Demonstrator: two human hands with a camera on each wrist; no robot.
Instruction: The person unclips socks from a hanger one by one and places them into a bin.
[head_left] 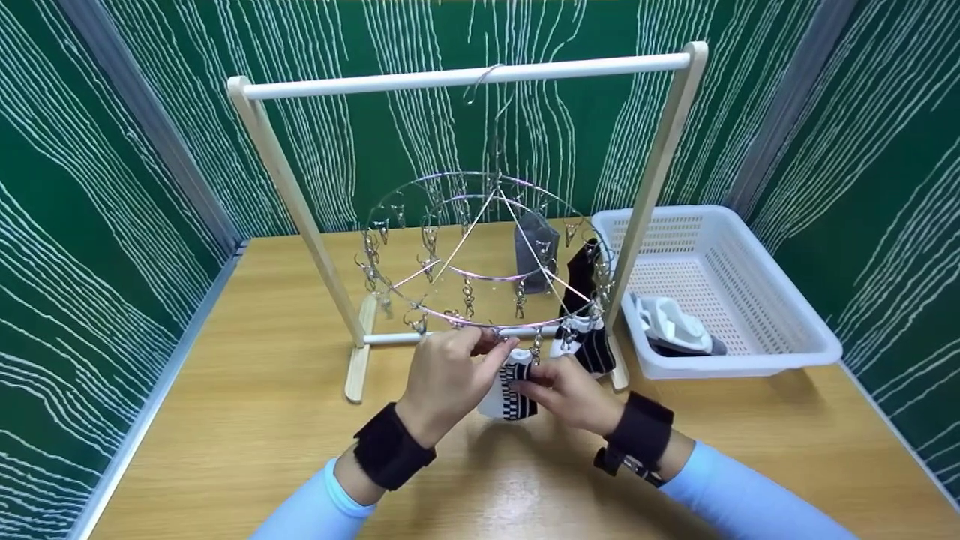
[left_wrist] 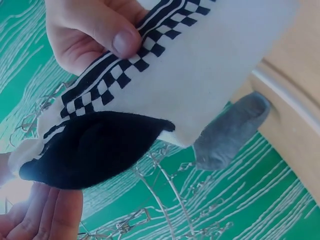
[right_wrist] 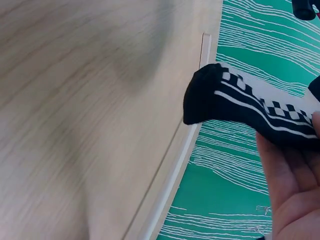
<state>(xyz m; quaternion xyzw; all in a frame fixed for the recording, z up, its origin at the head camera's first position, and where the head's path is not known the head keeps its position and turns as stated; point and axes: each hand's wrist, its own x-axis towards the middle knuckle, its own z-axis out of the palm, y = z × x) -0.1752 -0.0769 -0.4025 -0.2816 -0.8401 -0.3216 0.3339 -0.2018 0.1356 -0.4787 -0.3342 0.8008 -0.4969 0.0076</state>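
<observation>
A white sock (head_left: 491, 397) with a black-and-white checkered band hangs below the front rim of a round metal clip hanger (head_left: 427, 307). My left hand (head_left: 450, 371) is at that rim, thumb and forefinger pinching a clip by the sock's top end. My right hand (head_left: 574, 394) pinches the sock's striped side between thumb and fingers. In the left wrist view the right thumb presses on the checks, and a black part of the sock (left_wrist: 100, 150) faces the camera. In the right wrist view the sock's black end (right_wrist: 202, 95) sticks out past the fingers.
The hanger hooks onto the white bar (head_left: 375, 81) of a wooden stand. A grey sock (head_left: 534, 247) hangs at its back, and black-and-white socks (head_left: 596, 349) hang at its right. A white basket (head_left: 780, 300) on the right holds white and grey socks (head_left: 675, 326).
</observation>
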